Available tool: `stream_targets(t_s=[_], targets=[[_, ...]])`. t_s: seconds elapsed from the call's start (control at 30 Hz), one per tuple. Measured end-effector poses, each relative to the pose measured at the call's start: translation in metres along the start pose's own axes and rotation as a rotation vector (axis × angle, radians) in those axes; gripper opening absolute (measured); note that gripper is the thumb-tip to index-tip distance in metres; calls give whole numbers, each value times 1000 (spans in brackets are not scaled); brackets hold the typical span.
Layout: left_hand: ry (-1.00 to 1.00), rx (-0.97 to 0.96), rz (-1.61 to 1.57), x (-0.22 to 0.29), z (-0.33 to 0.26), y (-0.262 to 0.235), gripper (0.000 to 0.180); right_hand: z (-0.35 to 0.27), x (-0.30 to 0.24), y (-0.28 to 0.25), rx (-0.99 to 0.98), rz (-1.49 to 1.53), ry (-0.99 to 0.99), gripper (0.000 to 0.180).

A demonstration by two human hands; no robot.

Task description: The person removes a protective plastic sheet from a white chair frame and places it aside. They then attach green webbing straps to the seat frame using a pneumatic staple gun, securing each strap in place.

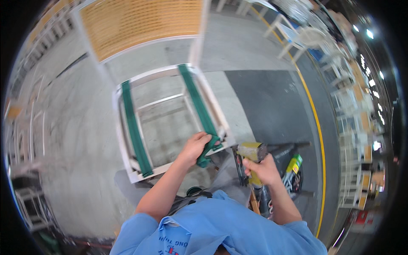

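Note:
In front of me stands a white chair frame (124, 168) with a woven tan backrest (142, 25) at its far end. Two green webbing straps run from front to back over its open seat, the left strap (135, 129) lying flat along its side. My left hand (196, 146) is closed on the near end of the right strap (196, 100), at the seat's near right corner; the loose end hangs bunched below my fingers. Just right of that corner, my right hand (264, 169) grips a yellow and black staple gun (251, 152) by its handle.
Right of my right hand lie a green and white package (294, 163) and some dark items on the floor. A yellow line (316, 123) runs along the dark floor strip. White chairs (297, 36) line the right side; more pale frames (36, 127) stand at the left.

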State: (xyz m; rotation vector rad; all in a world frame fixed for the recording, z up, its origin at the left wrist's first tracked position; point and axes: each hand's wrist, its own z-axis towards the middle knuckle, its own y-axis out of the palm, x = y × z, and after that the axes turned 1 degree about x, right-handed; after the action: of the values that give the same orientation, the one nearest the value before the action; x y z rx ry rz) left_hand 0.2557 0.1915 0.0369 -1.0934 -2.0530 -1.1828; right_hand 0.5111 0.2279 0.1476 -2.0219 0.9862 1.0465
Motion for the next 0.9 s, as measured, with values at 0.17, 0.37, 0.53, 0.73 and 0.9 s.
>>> stream_targets(t_s=[0.17, 0.37, 0.53, 0.73, 0.9], targets=[[314, 79, 869, -23, -25, 13, 30, -30, 44, -112, 409, 50, -8, 40], [522, 147, 1007, -38, -39, 35, 24, -36, 140, -215, 605, 291, 264, 46], [450, 193, 1094, -35, -48, 42, 24, -8, 215, -220, 405, 541, 371, 48], [429, 201, 1235, -31, -54, 54, 29, 11, 253, -248, 414, 527, 465, 44], [452, 201, 1187, -43, -57, 46, 33, -20, 252, -266, 540, 72, 507, 38]])
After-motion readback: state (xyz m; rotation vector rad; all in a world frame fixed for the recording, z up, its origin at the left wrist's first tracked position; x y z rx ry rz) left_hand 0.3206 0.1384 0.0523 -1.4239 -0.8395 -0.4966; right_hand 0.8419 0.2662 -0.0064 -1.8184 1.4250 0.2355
